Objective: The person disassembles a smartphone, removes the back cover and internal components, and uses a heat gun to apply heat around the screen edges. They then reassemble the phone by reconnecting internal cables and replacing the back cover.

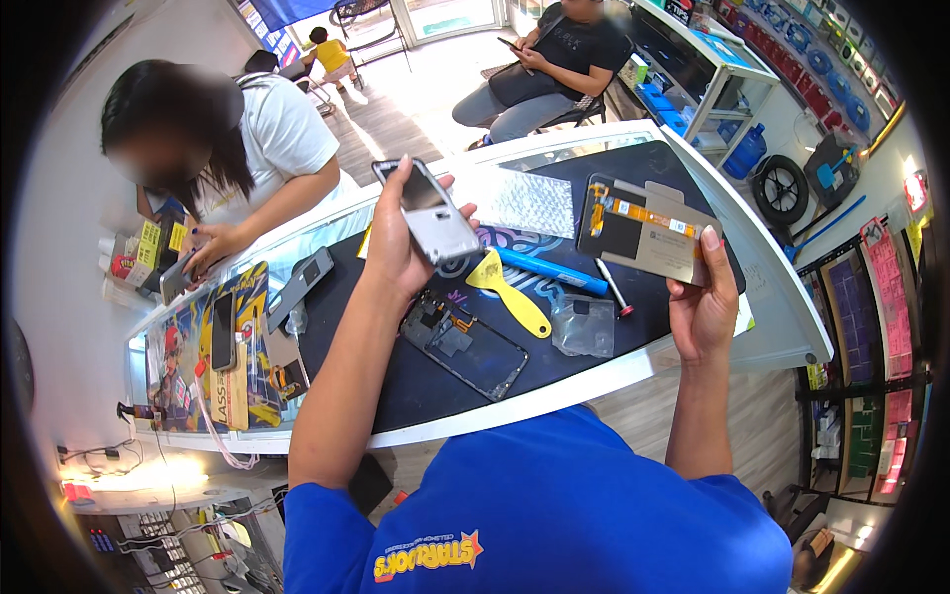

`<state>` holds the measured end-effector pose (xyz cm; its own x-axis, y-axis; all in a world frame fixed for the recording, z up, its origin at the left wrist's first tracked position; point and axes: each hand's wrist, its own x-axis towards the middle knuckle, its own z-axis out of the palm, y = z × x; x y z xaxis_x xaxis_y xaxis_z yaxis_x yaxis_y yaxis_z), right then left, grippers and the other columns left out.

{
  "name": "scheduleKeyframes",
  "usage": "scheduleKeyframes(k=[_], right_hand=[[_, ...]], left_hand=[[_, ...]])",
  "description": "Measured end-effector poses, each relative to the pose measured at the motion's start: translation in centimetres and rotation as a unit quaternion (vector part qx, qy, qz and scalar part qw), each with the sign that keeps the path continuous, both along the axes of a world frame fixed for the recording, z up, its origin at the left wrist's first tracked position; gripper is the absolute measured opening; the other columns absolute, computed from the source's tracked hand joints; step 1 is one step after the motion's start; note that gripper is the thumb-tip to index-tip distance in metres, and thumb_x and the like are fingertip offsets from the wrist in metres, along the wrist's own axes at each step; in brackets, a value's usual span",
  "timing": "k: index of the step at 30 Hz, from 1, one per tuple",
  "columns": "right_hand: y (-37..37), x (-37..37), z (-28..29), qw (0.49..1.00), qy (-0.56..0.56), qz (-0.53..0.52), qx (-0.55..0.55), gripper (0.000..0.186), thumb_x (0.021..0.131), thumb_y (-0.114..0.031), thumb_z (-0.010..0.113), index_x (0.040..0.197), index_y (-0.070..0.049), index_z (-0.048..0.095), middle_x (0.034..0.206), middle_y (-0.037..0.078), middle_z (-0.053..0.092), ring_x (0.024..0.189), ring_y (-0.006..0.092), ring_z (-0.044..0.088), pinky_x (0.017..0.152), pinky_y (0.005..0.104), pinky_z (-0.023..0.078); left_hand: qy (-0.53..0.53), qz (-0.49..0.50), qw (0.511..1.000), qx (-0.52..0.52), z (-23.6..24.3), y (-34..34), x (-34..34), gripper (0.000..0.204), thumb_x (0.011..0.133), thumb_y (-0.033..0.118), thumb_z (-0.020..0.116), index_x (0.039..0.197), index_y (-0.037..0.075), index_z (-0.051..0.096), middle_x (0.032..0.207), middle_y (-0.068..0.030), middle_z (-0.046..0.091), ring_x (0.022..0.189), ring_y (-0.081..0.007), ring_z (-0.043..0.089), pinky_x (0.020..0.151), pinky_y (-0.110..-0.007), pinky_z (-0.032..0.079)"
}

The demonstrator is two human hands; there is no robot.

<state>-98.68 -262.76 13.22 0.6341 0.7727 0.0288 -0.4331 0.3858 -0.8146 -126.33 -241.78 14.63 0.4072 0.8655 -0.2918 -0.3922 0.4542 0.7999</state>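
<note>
My left hand (392,238) grips a silver-grey phone part (442,230) with a dark upper section, raised above the black work mat (341,346). In my right hand (707,307), fingers and thumb hold a phone screen (658,238) by its lower right corner, its back with an orange flex cable turned up. Between my forearms a black phone frame (465,348) lies on the mat. Beside it are a yellow plastic scraper (510,292), a blue tube (552,270), a thin screwdriver (615,288) and a clear plastic bag (584,325).
Bubble wrap (532,201) lies at the mat's far side. Left on the white-edged counter (426,433) are a dark phone (225,332), a grey phone back (302,287) and a cable (210,421). A person in white leans over the counter's left end; another sits beyond it.
</note>
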Motion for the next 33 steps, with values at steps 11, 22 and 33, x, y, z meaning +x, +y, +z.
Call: scheduleKeyframes(k=[11, 22, 33], right_hand=[[1.3, -2.2, 0.2, 0.996, -0.047, 0.064, -0.039, 0.032, 0.107, -0.033, 0.064, 0.119, -0.004, 0.07, 0.099, 0.005, 0.073, 0.078, 0.0076, 0.069, 0.052, 0.0216, 0.046], [6.6, -8.8, 3.9, 0.945, -0.179, 0.263, -0.074, 0.04, 0.103, -0.037, 0.07, 0.119, -0.001, 0.071, 0.091, 0.004, 0.071, 0.07, 0.0061, 0.064, 0.054, 0.0219, 0.046], [5.6, -12.0, 0.7, 0.922, -0.016, 0.373, 0.102, 0.081, 0.104, -0.043, 0.06, 0.162, 0.002, 0.028, 0.159, 0.026, 0.045, 0.145, 0.0356, 0.05, 0.12, 0.051, 0.04]], left_hand=[[-0.239, -0.052, 0.965, 0.093, -0.1, -10.3, -9.0, 0.101, 0.102, 0.078, 0.036, 0.159, -0.006, 0.038, 0.165, -0.0336, 0.035, 0.087, -0.0343, 0.077, 0.073, -0.041, 0.064], [-0.219, -0.041, 0.963, 0.152, -1.7, -15.0, -10.1, 0.094, 0.104, 0.07, 0.045, 0.156, -0.008, 0.041, 0.155, -0.0325, 0.049, 0.09, -0.037, 0.077, 0.073, -0.043, 0.065], [-0.34, -0.016, 0.94, 0.017, -1.6, -15.8, -8.3, 0.106, 0.104, 0.075, 0.036, 0.159, -0.015, 0.029, 0.153, -0.0316, 0.049, 0.088, -0.0388, 0.076, 0.076, -0.051, 0.065]])
